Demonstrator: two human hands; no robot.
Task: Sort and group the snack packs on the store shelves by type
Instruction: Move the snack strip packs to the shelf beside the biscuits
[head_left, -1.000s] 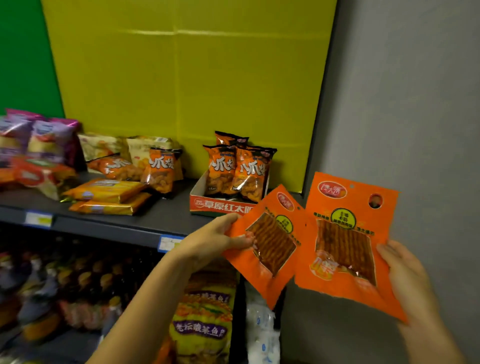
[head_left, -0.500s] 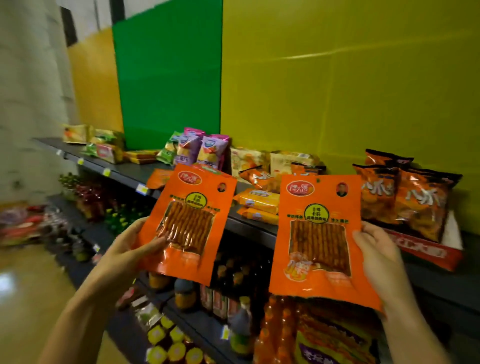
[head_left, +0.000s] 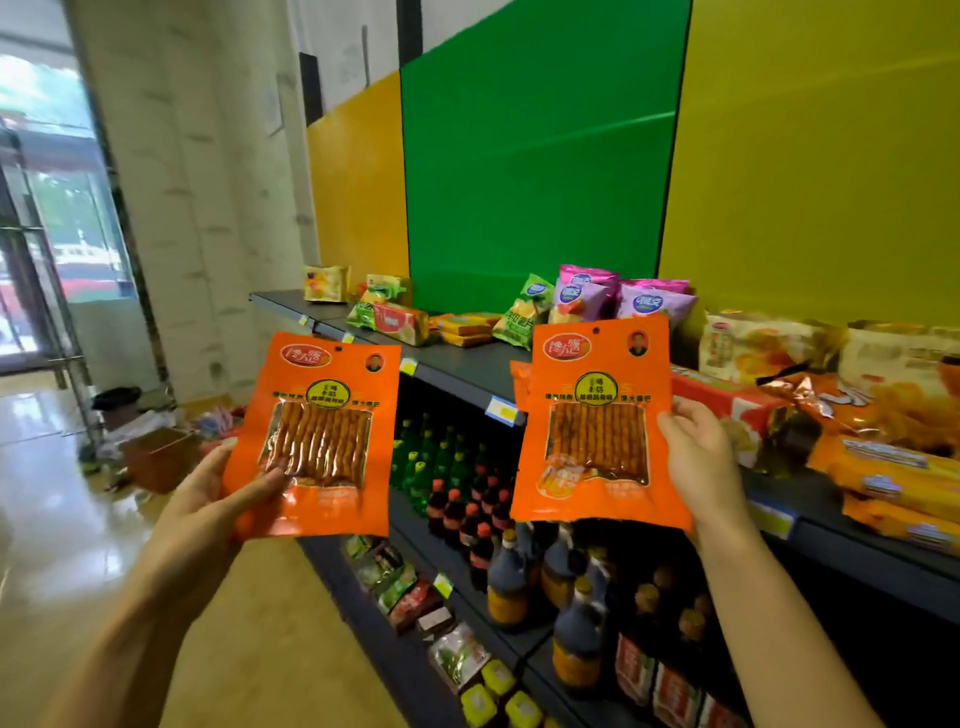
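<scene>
I hold two identical flat orange packs of spicy strips upright in front of the shelf. My left hand (head_left: 218, 499) grips the left orange pack (head_left: 317, 431) at its lower left corner. My right hand (head_left: 698, 457) grips the right orange pack (head_left: 597, 426) by its right edge; a second orange edge shows behind its left side. Along the grey top shelf (head_left: 467, 366) lie purple chip bags (head_left: 618, 301), a green chip bag (head_left: 524, 312), flat yellow-orange packs (head_left: 465, 327) and orange snack packs (head_left: 893, 467) at the right.
Lower shelves hold dark sauce bottles (head_left: 509, 582), green bottles (head_left: 431, 457) and small packets (head_left: 400, 587). A cardboard box (head_left: 156, 457) and clutter sit on the shiny floor at left by a glass door (head_left: 36, 249). Green and yellow panels back the shelf.
My view has swung left along the shelf, from the right end wall to the aisle and door. Both hands carried the orange packs along and spread them apart, now upright.
</scene>
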